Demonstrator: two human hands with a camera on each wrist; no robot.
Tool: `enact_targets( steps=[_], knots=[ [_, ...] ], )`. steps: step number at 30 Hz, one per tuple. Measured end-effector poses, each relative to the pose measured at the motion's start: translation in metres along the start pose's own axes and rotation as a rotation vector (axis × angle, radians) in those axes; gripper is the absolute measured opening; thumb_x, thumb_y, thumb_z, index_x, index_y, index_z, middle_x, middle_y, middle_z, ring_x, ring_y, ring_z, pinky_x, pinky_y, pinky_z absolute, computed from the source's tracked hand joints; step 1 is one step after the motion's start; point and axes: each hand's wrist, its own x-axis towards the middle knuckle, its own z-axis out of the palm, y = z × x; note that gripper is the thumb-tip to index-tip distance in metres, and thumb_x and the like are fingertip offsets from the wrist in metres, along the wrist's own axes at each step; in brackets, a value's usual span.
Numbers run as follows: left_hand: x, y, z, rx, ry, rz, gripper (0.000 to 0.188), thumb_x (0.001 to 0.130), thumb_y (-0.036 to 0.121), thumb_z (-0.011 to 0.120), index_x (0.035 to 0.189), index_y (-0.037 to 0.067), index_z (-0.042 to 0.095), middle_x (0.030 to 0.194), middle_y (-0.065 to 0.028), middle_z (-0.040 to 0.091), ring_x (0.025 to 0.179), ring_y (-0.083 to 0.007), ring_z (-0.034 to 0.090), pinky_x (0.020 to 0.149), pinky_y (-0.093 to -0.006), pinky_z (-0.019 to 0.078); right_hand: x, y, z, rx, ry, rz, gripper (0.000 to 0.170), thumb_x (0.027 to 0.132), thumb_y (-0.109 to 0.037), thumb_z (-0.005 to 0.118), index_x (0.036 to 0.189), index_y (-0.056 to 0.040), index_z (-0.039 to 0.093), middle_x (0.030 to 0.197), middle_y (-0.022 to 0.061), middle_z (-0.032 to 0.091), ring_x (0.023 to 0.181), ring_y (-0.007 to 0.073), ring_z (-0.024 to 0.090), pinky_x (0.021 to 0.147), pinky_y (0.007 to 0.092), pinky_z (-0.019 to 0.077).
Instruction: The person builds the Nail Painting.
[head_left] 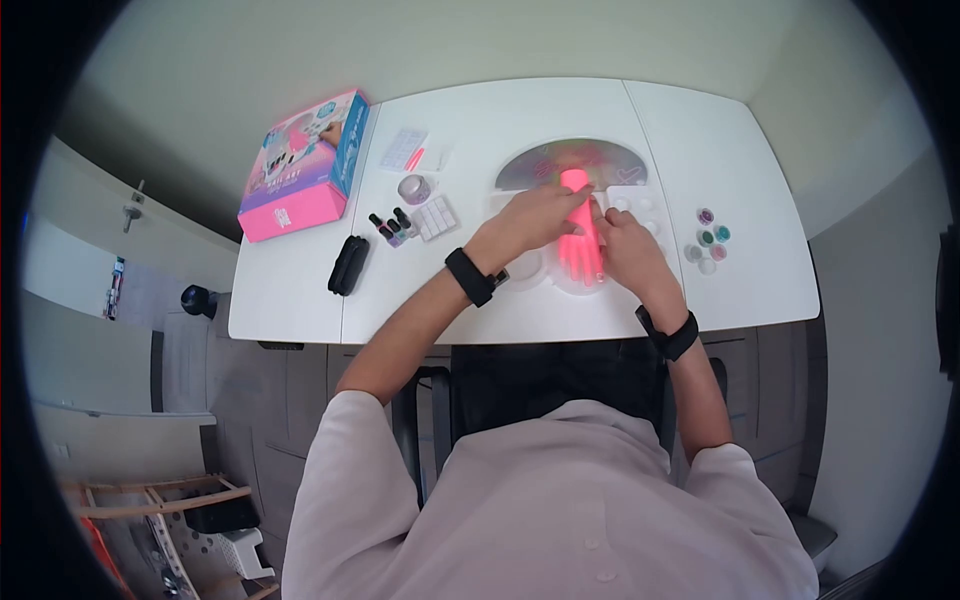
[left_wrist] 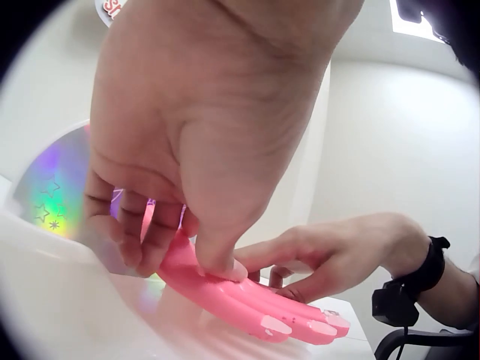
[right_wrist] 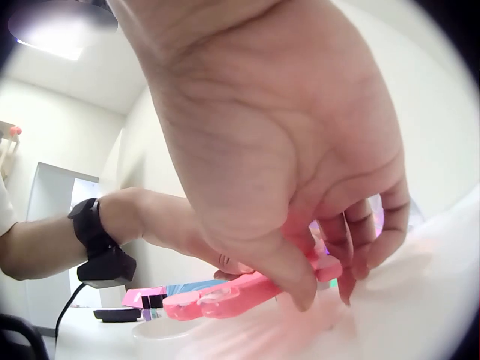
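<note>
A pink model hand [head_left: 580, 252] lies with its fingers towards the person on a white tray with a shiny rainbow back panel [head_left: 572, 158]. Light nail tips show on its fingers in the left wrist view. My left hand [head_left: 538, 216] grips its wrist end from above, thumb pressed on the pink surface [left_wrist: 225, 296] and fingers curled down the far side. On the other side, my right hand [head_left: 634, 255] pinches the model's edge [right_wrist: 259, 291], thumb nearest the camera and fingers bent beyond it. The fingertips' exact contact is partly hidden.
Left on the white table are a pink nail art box [head_left: 290, 212], a black case [head_left: 348, 265], small polish bottles [head_left: 392, 230], a round jar [head_left: 413, 188] and clear trays [head_left: 435, 217]. Several small glitter pots [head_left: 707, 239] sit at the right.
</note>
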Motion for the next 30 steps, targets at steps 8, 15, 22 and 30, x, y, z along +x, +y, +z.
enact_targets(
  steps=[8, 15, 22, 30],
  knots=[
    [0.002, -0.014, -0.008, -0.075, -0.05, 0.062, 0.087, 0.085, 0.025, 0.083, 0.159, 0.006, 0.041, 0.12, -0.0201, 0.07, 0.113, -0.0403, 0.066, 0.095, -0.0485, 0.0528, 0.006, -0.008, -0.002, -0.023, -0.011, 0.028, 0.081, 0.078, -0.006, 0.074, 0.154, 0.0003, 0.047, 0.108, 0.0173, 0.067, 0.102, 0.0363, 0.064, 0.084, 0.0441, 0.0566],
    [0.003, -0.014, -0.009, -0.065, -0.037, 0.025, 0.091, 0.083, 0.023, 0.085, 0.159, 0.004, 0.039, 0.121, -0.0229, 0.07, 0.112, -0.042, 0.066, 0.093, -0.048, 0.0535, 0.013, 0.004, 0.002, -0.048, -0.016, -0.046, 0.08, 0.078, -0.011, 0.077, 0.152, -0.0016, 0.05, 0.107, 0.0124, 0.067, 0.102, 0.0311, 0.065, 0.078, 0.0453, 0.0575],
    [0.001, -0.006, -0.009, -0.065, 0.014, -0.086, 0.103, 0.08, 0.02, 0.087, 0.162, 0.002, 0.028, 0.121, -0.0258, 0.069, 0.114, -0.0444, 0.065, 0.092, -0.0488, 0.0542, 0.015, -0.003, -0.001, 0.024, -0.021, -0.025, 0.094, 0.069, -0.004, 0.081, 0.155, 0.0014, 0.045, 0.111, 0.0175, 0.066, 0.105, 0.0365, 0.063, 0.088, 0.0446, 0.0569],
    [0.0, -0.009, -0.002, -0.003, 0.06, -0.112, 0.105, 0.078, 0.021, 0.089, 0.161, 0.001, 0.028, 0.118, -0.0281, 0.068, 0.11, -0.0467, 0.066, 0.089, -0.0501, 0.0551, 0.016, -0.004, -0.001, 0.039, -0.019, -0.021, 0.094, 0.069, -0.002, 0.081, 0.156, -0.0004, 0.046, 0.11, 0.0168, 0.065, 0.103, 0.0361, 0.063, 0.087, 0.0446, 0.0568]
  ],
)
